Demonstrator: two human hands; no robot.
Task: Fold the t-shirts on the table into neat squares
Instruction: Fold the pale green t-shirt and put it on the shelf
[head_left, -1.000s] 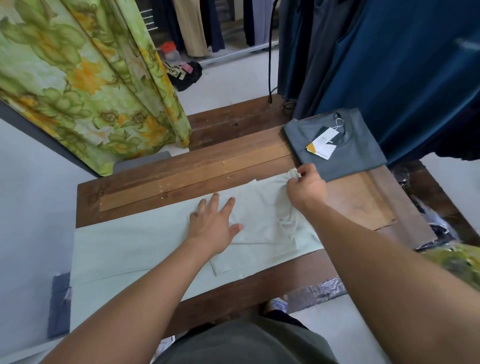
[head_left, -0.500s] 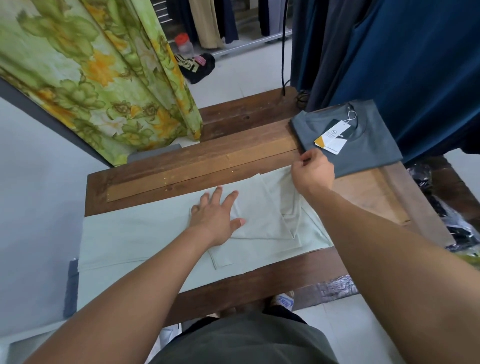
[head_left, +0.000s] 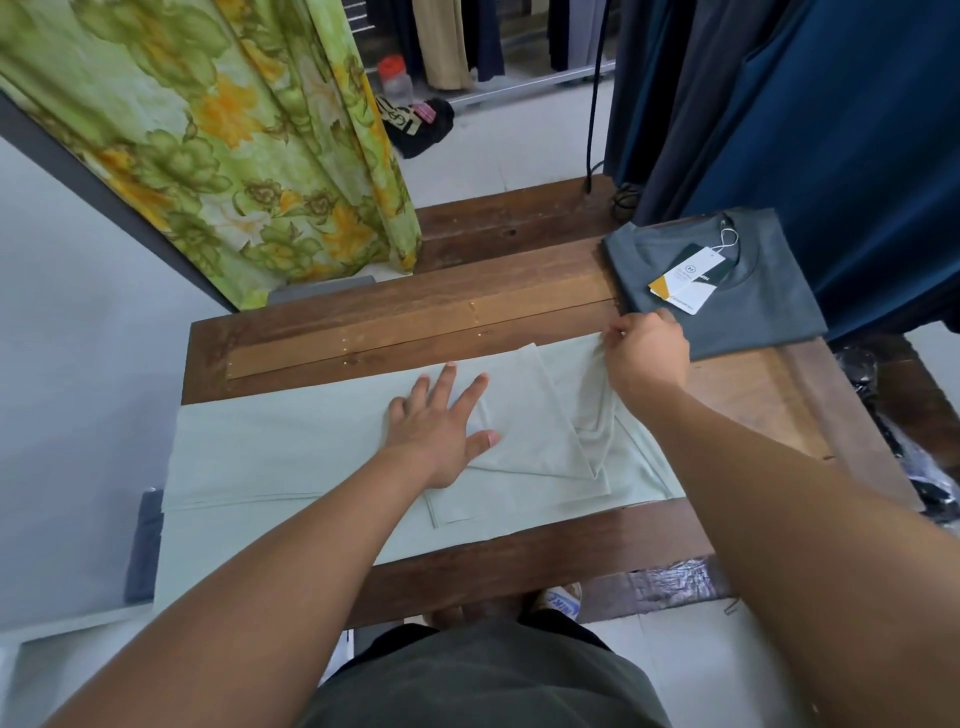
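1. Pale green t-shirt (head_left: 291, 457) lies lengthwise across the wooden table (head_left: 519, 561). Its left end hangs off the table edge.
2. My left hand (head_left: 441, 431) is flat, fingers spread, pressing on the middle of the shirt and gripping nothing.
3. My right hand (head_left: 647, 358) pinches the shirt's far right edge between thumb and fingertips, cloth bunched under it.
4. Risk: if I pull that edge before the palm bears down, the folded-over flap (head_left: 524, 415) slides and its creases go crooked.
5. Risk: the overhanging end is heavy enough to drag the whole shirt leftward once the palm lifts.
6. Risk: my right knuckles are just beside the folded grey t-shirt (head_left: 753, 312). A wide swing could knock its corner or catch the hang tag (head_left: 685, 280).
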